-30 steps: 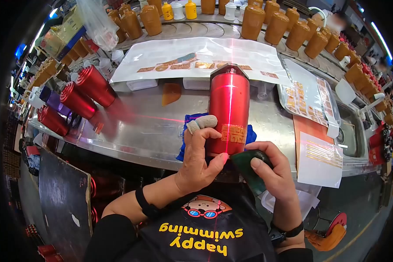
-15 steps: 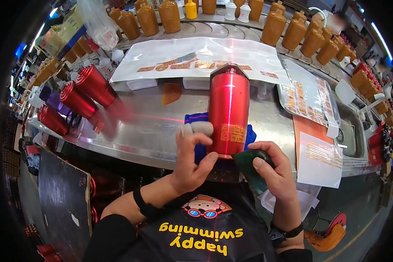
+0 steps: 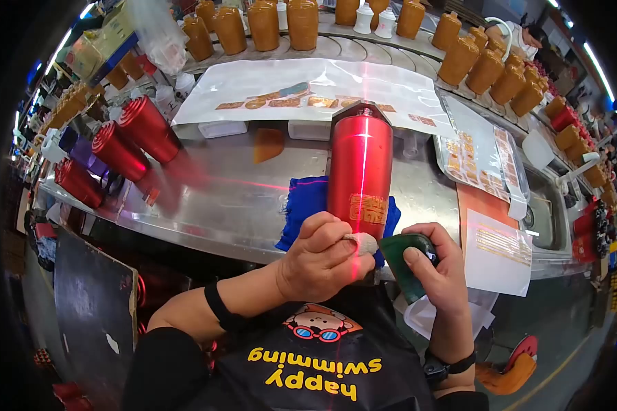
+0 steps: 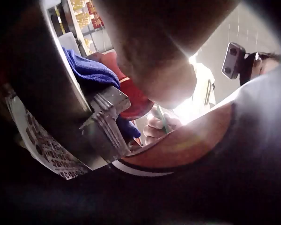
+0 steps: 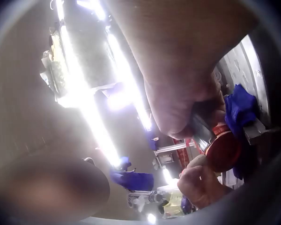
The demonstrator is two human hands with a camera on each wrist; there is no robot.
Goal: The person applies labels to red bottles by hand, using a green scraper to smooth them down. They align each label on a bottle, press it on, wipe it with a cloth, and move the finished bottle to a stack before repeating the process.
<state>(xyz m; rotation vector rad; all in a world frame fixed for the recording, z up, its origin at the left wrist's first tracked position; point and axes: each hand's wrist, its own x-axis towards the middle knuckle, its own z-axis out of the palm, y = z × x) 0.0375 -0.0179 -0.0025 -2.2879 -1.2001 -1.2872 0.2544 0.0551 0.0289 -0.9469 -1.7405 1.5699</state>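
A glossy red bottle (image 3: 361, 157) lies with its near end toward me, a gold patterned decal (image 3: 368, 208) near that end. Part of a blue cloth (image 3: 303, 209) shows beside and under it. My left hand (image 3: 325, 255) is at the bottle's near end with its fingers curled in. A pale fabric cot (image 3: 362, 243) covers one finger, right at the bottle's lower rim. In the right wrist view that hand (image 5: 201, 185) appears beside the bottle's round red base (image 5: 223, 151). My right hand (image 3: 447, 267) pinches a dark green scraper (image 3: 406, 260) between thumb and fingers, just right of the bottle.
Several red bottles (image 3: 120, 149) stand at the left of the metal table (image 3: 219, 205). A white sheet with gold decals (image 3: 308, 85) spans the back, before a conveyor carrying brown bottles (image 3: 301, 27). Decal tray (image 3: 476, 154), white decal sheet (image 3: 498, 250) and sink (image 3: 541, 212) are to the right.
My left hand has left the bottle's left side and come down to its near end, fingers curling in. The scraper has shifted slightly right. Brown bottles on the conveyor have moved right.
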